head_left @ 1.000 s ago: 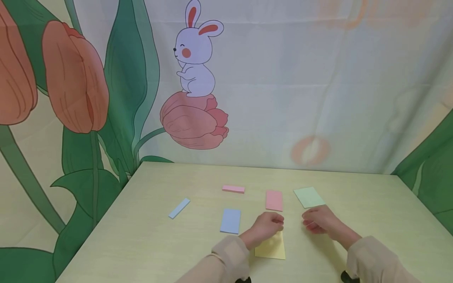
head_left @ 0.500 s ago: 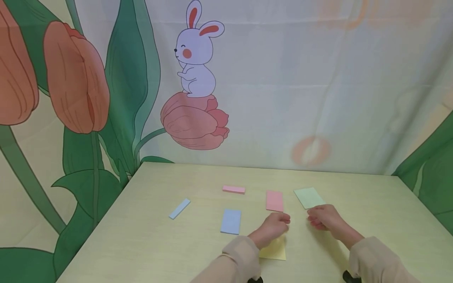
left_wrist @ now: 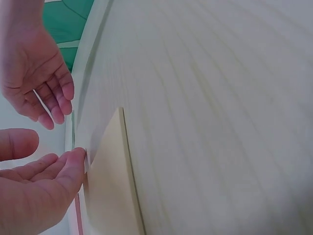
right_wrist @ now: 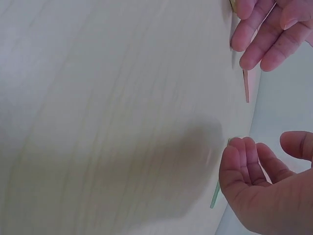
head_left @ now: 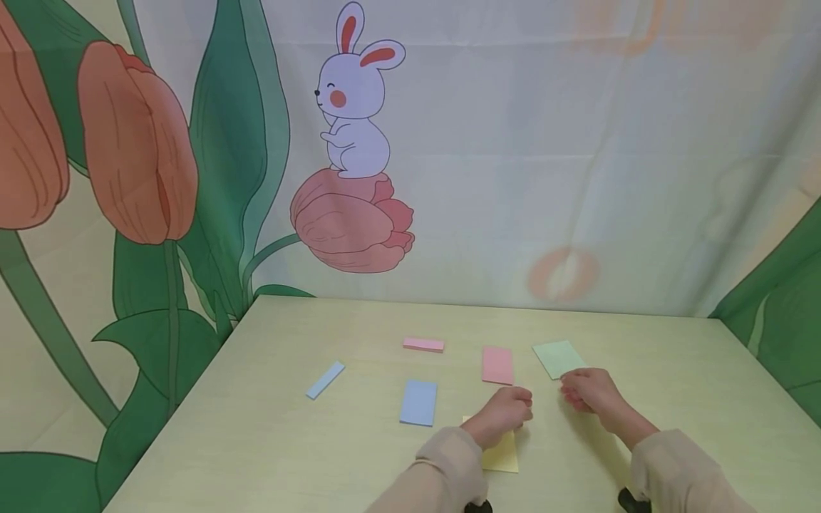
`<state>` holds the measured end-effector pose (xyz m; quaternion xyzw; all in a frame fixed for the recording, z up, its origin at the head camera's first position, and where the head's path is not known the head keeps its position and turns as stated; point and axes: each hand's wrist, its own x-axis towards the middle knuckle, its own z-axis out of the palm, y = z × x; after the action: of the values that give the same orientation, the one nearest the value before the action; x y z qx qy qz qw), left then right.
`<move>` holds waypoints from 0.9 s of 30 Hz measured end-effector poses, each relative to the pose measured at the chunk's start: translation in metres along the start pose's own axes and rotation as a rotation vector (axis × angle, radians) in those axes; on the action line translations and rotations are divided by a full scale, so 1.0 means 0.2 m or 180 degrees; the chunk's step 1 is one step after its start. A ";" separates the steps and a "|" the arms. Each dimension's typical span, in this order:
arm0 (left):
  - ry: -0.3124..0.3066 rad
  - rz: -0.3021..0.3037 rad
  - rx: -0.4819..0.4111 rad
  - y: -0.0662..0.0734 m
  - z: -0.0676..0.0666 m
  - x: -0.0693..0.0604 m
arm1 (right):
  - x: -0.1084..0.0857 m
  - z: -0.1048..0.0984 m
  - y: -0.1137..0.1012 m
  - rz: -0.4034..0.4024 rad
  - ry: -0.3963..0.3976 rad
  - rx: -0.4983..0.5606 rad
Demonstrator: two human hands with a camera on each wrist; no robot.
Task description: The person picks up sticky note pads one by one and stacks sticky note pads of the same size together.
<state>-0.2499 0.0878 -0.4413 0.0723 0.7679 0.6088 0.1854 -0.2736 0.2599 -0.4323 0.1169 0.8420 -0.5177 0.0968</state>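
In the head view, the left hand (head_left: 503, 415) hovers over the upper part of a yellow note pad (head_left: 503, 456). The left wrist view shows that hand (left_wrist: 39, 191) beside the yellow pad (left_wrist: 110, 191), fingers loosely bent, thumb apart, with no object seen in its grasp. At the near edge of a green pad (head_left: 556, 358) is the right hand (head_left: 593, 395); touching cannot be told. Its fingers are loosely bent and the thumb stands apart in the right wrist view, where the hand (right_wrist: 264, 186) partly covers the green pad (right_wrist: 215, 195).
A pink pad (head_left: 497, 365) lies beyond the left hand. Farther left are a blue pad (head_left: 418, 402), a narrow pink strip (head_left: 423, 345) and a narrow blue strip (head_left: 325, 380). A printed curtain (head_left: 474, 178) hangs behind the table (head_left: 256, 442).
The left hand has moved right over the yellow pad, uncovering its upper left corner. The right hand has shifted slightly right and away, closer to the green pad. The pads and strips stay put.
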 end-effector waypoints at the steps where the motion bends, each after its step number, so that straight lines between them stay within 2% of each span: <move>1: -0.0006 -0.0009 -0.0019 0.00 0.00 0.00 | 0.00 0.00 0.00 -0.0013 0.0018 0.0005; 13: -0.0095 -0.0136 -0.0206 0.00 0.02 0.06 | 0.01 -0.02 0.01 -0.0098 0.0167 -0.0060; 19: -0.0117 -0.0096 -0.0274 0.00 0.03 0.06 | 0.02 -0.02 0.02 -0.0105 0.0201 -0.0002; 27: -0.0153 -0.0170 -0.0342 0.01 0.04 0.07 | 0.03 -0.02 0.02 -0.0136 0.0309 0.0128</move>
<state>-0.2594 0.1011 -0.4428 0.0564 0.7311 0.6421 0.2236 -0.2785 0.2668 -0.4354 0.1258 0.8374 -0.5302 0.0424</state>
